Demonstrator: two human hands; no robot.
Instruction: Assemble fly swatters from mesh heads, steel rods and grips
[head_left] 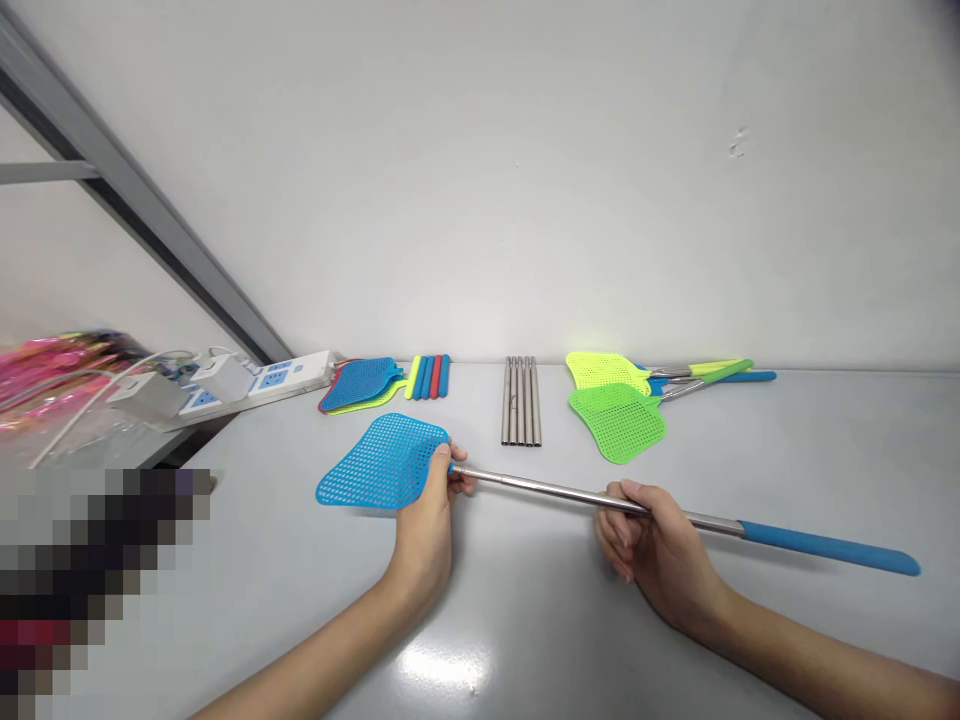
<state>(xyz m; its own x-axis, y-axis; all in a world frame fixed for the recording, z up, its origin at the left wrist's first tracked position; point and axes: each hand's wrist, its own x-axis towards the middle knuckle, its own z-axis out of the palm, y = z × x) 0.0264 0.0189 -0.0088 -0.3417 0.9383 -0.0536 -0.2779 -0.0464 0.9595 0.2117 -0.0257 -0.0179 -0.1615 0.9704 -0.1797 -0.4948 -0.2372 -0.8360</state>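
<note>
A blue fly swatter [540, 487] with a telescopic metal rod is held up over the table, tilted slightly down to the right. My left hand [431, 500] pinches it where the perforated blue head [384, 462] meets the rod. Farther along, my right hand [652, 545] is closed around the metal rod, left of the blue grip sleeve [829, 547]. Behind the hands lie several bare metal rods [521, 402] side by side. To their left is a row of coloured grip sleeves [427, 377] beside a stack of loose swatter heads [364, 384].
Fly swatters with green [619, 423] and yellow [600, 370] heads lie piled at the back right against the wall. A white power strip [292, 373] with chargers [150, 396] sits at the left edge. Pink plastic-wrapped items [56, 375] are beyond it.
</note>
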